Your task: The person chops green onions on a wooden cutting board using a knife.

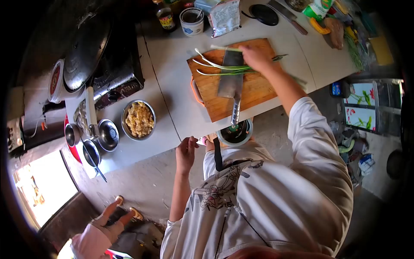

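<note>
My right hand is closed on a green onion, held above the cutting board; its white end points left and its blurred green end trails to the right. Under it, more green onions lie across the wooden cutting board, with their white ends to the left. A cleaver rests flat on the board beneath these stalks, its metal handle pointing toward me past the board's near edge. My left hand is by the counter's front edge, fingers curled, with nothing visible in it.
Left of the board stand a metal bowl of brownish crumbly food, small bowls and a stove with a lidded pan. Behind are a sauce bottle, a crock and another knife. Another person is at lower left.
</note>
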The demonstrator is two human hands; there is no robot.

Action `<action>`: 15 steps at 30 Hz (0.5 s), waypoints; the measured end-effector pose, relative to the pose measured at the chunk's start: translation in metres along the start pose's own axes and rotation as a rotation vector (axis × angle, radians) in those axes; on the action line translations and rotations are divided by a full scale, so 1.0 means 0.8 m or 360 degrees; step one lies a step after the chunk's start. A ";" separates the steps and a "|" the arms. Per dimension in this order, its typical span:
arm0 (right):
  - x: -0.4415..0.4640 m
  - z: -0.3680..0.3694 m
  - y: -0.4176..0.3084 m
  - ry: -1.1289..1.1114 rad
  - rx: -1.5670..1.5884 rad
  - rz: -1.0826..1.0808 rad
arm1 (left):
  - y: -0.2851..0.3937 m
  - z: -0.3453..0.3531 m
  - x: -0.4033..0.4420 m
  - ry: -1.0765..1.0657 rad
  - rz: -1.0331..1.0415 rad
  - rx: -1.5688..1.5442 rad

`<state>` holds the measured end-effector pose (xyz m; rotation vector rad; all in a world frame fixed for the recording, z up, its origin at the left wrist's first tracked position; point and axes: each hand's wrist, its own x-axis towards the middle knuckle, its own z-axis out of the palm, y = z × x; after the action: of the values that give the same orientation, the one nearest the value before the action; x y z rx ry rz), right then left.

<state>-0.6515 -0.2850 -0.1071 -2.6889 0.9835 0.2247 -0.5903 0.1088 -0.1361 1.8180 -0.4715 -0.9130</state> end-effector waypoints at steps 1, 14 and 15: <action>0.012 -0.016 0.015 -0.0001 -0.0031 0.0066 | -0.003 0.010 0.002 0.0053 -0.0006 0.0081; 0.083 0.098 0.081 0.0646 0.0202 -0.0814 | 0.033 0.167 0.003 0.0533 -0.0221 -0.0250; 0.076 0.096 0.057 0.0492 0.0329 -0.0871 | 0.041 0.169 0.013 0.0548 -0.0194 -0.0245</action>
<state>-0.6391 -0.3323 -0.2037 -2.7164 0.2811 -0.3875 -0.6844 0.0057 -0.1384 1.8280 -0.0728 -0.6763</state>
